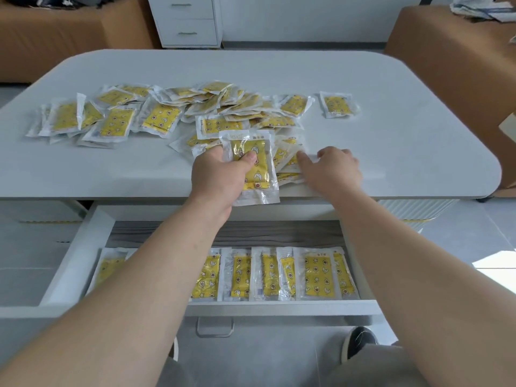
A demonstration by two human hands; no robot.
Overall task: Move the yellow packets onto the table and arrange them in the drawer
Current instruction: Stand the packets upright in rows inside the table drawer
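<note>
Left hand (223,177) pinched packets (252,166) mid-body, probably light, floppy, slippery; right hand (333,169) fingers loosely spread, touching near pile (289,163).

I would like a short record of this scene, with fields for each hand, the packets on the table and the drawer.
left hand: grips the held packet over the table's near edge
right hand: fingertips on the loose packets beside it; a pinch cannot be told
table: bears the pile of yellow packets; a lone packet lies apart at the right
drawer: open, with a row of packets along its front
</note>
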